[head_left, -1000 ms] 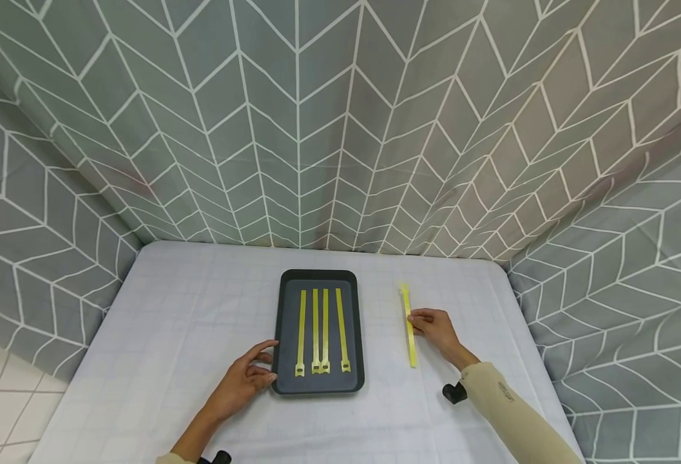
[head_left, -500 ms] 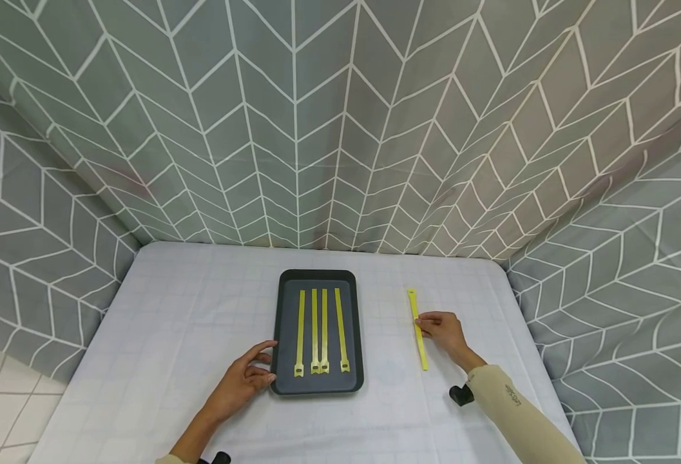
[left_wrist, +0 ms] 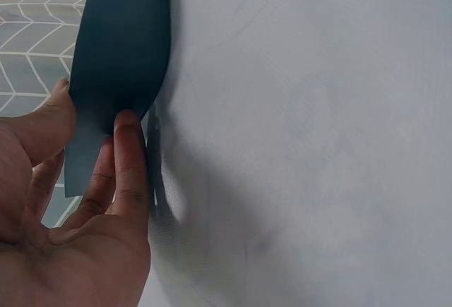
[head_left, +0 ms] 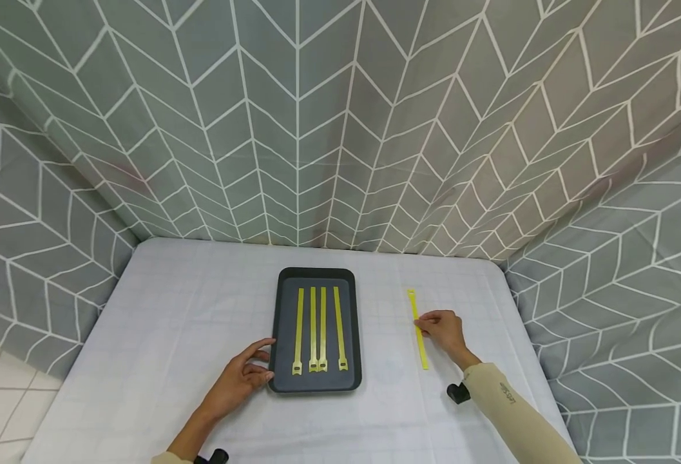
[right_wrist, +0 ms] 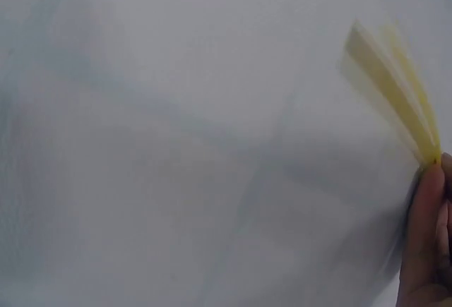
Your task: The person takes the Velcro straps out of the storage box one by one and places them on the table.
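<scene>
In the head view, a dark grey tray (head_left: 357, 361) lies on the white-covered table, with several yellow slotted cable ties (head_left: 339, 328) lengthwise in it. My left hand (head_left: 238, 380) holds the tray's left side near its front corner; in the left wrist view its fingers (left_wrist: 128, 173) lie against the outer wall, the thumb at the rim. Right of the tray, my right hand (head_left: 444, 330) pinches another yellow cable tie (head_left: 421, 348) near its middle, slotted end pointing away from me. That tie blurs in the right wrist view, sticking out past the fingertips (right_wrist: 432, 180).
A white cloth (head_left: 189, 303) covers the table. Grey curtains (head_left: 328, 129) with white chevron lines hang behind it and along both sides. Pale floor tiles (head_left: 4, 406) show at the lower left. Black wrist cameras (head_left: 458, 393) sit by each forearm.
My right hand has shifted slightly right with the cable tie, whose lean has changed a little. My left hand stays at the tray, and the ties in it keep their places.
</scene>
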The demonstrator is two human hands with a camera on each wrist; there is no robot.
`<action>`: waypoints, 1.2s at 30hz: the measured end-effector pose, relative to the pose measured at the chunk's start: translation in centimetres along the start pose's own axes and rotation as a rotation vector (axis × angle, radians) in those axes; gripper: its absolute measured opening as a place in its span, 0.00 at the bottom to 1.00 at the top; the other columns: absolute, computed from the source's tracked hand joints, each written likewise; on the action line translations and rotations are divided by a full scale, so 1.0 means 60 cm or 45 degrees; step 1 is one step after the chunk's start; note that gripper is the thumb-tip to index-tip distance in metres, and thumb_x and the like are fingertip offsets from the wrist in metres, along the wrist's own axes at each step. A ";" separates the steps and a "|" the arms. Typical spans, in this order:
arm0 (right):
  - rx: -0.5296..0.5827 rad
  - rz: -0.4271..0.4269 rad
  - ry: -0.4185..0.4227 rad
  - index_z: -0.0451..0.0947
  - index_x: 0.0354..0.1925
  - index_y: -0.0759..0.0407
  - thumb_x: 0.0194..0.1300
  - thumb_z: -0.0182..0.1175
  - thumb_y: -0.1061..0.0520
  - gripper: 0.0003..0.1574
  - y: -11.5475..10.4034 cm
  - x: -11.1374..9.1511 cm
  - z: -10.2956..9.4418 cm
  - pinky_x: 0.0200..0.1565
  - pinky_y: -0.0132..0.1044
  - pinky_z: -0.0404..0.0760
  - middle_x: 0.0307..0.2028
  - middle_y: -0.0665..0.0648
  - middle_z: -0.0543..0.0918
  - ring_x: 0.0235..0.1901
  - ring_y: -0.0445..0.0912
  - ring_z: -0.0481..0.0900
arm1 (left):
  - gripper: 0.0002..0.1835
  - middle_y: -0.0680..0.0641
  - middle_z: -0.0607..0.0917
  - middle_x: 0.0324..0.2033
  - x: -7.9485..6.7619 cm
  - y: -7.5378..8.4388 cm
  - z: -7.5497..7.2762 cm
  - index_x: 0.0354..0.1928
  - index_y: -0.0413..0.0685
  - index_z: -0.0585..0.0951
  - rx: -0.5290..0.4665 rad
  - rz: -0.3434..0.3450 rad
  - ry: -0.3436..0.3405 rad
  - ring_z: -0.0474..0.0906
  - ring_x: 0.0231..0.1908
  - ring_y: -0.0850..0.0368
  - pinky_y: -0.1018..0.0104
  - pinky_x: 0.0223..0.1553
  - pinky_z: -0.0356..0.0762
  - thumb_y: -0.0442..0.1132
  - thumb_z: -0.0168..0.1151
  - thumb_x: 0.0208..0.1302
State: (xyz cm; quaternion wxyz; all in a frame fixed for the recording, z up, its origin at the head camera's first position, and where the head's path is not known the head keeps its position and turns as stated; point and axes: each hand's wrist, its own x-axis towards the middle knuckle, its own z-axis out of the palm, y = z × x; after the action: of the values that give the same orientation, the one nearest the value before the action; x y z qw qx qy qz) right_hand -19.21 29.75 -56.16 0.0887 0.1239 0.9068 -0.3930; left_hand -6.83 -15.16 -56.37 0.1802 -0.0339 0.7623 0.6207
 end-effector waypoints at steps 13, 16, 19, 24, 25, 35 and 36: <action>-0.097 -0.092 0.042 0.86 0.38 0.68 0.60 0.73 0.57 0.14 0.005 0.002 0.001 0.26 0.29 0.78 0.24 0.56 0.87 0.21 0.41 0.82 | 0.36 0.35 0.73 0.56 0.003 -0.005 -0.003 0.73 0.54 0.68 -0.006 0.007 -0.027 0.82 0.44 0.52 0.68 0.41 0.81 0.33 0.69 0.63; -0.109 -0.105 0.056 0.86 0.37 0.67 0.60 0.73 0.56 0.15 0.001 0.000 -0.001 0.27 0.29 0.77 0.24 0.56 0.87 0.21 0.41 0.83 | 0.37 0.34 0.73 0.56 0.002 -0.005 -0.005 0.73 0.52 0.67 -0.013 0.032 -0.046 0.82 0.45 0.52 0.68 0.41 0.81 0.33 0.68 0.64; -0.130 -0.143 0.086 0.86 0.37 0.66 0.59 0.73 0.55 0.15 -0.005 0.000 -0.004 0.27 0.29 0.76 0.24 0.56 0.86 0.21 0.41 0.82 | 0.36 0.33 0.73 0.56 0.001 -0.005 -0.007 0.74 0.49 0.66 -0.017 0.066 -0.061 0.82 0.44 0.52 0.68 0.41 0.81 0.34 0.68 0.65; -0.102 -0.253 0.121 0.86 0.39 0.66 0.59 0.73 0.56 0.14 -0.018 0.004 -0.004 0.29 0.29 0.79 0.29 0.59 0.88 0.25 0.45 0.85 | 0.36 0.33 0.73 0.55 0.002 -0.005 -0.007 0.73 0.50 0.66 -0.016 0.066 -0.046 0.82 0.44 0.54 0.68 0.41 0.81 0.33 0.67 0.65; -0.098 -0.277 0.125 0.86 0.39 0.66 0.58 0.73 0.57 0.14 -0.021 0.004 -0.003 0.30 0.29 0.80 0.31 0.60 0.88 0.27 0.46 0.86 | 0.36 0.34 0.73 0.55 0.002 -0.005 -0.007 0.73 0.51 0.67 -0.015 0.058 -0.040 0.82 0.43 0.54 0.69 0.41 0.81 0.33 0.67 0.64; -0.007 -0.486 0.009 0.85 0.47 0.64 0.58 0.74 0.59 0.19 -0.052 0.011 0.010 0.41 0.31 0.83 0.39 0.61 0.89 0.40 0.54 0.87 | 0.36 0.33 0.73 0.56 0.000 -0.006 -0.007 0.73 0.51 0.66 -0.021 0.051 -0.046 0.82 0.45 0.52 0.68 0.42 0.81 0.33 0.67 0.65; 0.008 -0.498 -0.005 0.84 0.47 0.64 0.58 0.74 0.59 0.19 -0.055 0.011 0.012 0.42 0.30 0.83 0.40 0.61 0.88 0.40 0.54 0.86 | 0.36 0.33 0.72 0.56 0.000 -0.005 -0.007 0.74 0.50 0.66 -0.028 0.055 -0.053 0.82 0.45 0.52 0.68 0.42 0.81 0.33 0.67 0.65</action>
State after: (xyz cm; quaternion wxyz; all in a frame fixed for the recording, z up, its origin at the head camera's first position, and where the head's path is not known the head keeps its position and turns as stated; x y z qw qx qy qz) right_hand -20.77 27.15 -54.54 0.0120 -0.0553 0.9122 -0.4058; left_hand -6.85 -15.65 -56.58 0.1823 -0.0064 0.7520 0.6335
